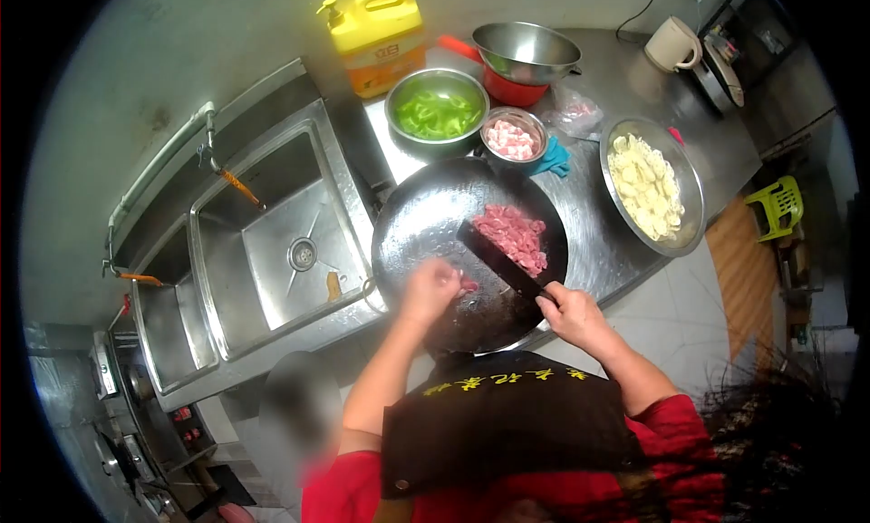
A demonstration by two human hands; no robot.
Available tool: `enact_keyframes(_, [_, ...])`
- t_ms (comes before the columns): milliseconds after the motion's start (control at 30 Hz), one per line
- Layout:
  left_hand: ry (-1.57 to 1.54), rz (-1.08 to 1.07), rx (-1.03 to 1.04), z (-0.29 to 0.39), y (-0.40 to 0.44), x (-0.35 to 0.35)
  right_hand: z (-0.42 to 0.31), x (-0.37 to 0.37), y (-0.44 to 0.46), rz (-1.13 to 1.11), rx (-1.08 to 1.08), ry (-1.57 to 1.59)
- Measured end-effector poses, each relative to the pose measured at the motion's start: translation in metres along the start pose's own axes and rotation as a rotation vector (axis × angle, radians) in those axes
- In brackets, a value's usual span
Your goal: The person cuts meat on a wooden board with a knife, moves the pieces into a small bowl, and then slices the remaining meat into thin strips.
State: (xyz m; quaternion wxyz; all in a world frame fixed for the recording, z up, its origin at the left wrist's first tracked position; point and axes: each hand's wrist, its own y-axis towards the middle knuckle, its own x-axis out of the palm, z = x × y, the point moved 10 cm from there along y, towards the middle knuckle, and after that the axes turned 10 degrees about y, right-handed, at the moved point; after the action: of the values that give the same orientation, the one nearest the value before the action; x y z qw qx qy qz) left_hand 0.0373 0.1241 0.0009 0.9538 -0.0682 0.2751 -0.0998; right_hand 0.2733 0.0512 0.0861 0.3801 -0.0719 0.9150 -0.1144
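Observation:
A round dark chopping board (412,224) with a wet surface lies in front of me. My right hand (573,319) is closed round the handle of a cleaver (503,260), its dark blade slanting across the board. Along the blade's far side sits a heap of sliced raw red meat (512,236). On the near left of the board, my left hand (432,289) is slightly blurred, its fingers drawn together at a small piece of meat (467,285). That piece lies apart from the heap.
A double sink (304,251) stands to the left. Behind the board are a bowl of green peppers (439,115), a bowl of pale diced meat (512,138), a steel basin (526,52) and a yellow jug (376,38). A bowl of pale slices (645,188) stands right.

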Motion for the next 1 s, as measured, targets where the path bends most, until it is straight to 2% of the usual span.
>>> enact_keyframes(33, [-0.194, 0.001, -0.114, -0.007, -0.004, 0.000, 0.003, -0.003, 0.000, 0.010, 0.020, 0.015])
enact_keyframes(67, [-0.180, 0.016, -0.098, -0.040, 0.005, 0.014, 0.005, -0.006, -0.001, 0.019, 0.040, 0.028])
enact_keyframes(167, [-0.157, 0.124, -0.112, -0.069, 0.005, 0.025, -0.006, -0.013, -0.004, 0.053, -0.001, 0.096])
enact_keyframes(267, [0.207, 0.220, -0.004, -0.024, -0.007, 0.000, -0.010, 0.002, -0.006, -0.091, 0.059, 0.090])
enact_keyframes(467, [0.234, 0.350, 0.167, -0.006, -0.024, -0.022, -0.003, 0.023, -0.011, -0.155, 0.043, 0.055])
enact_keyframes(567, [0.240, 0.262, 0.359, 0.016, -0.029, -0.012, -0.004, 0.024, -0.010, -0.151, 0.035, 0.044])
enact_keyframes(600, [0.290, 0.292, 0.427, 0.024, -0.030, -0.011, -0.004, 0.024, -0.009, -0.147, 0.033, 0.040])
enact_keyframes(800, [0.387, 0.345, 0.418, 0.028, -0.028, -0.010, -0.002, 0.021, -0.009, -0.155, 0.054, 0.010])
enact_keyframes(1000, [0.379, 0.228, 0.445, 0.034, -0.018, -0.008, -0.003, 0.018, -0.011, -0.147, 0.073, 0.037])
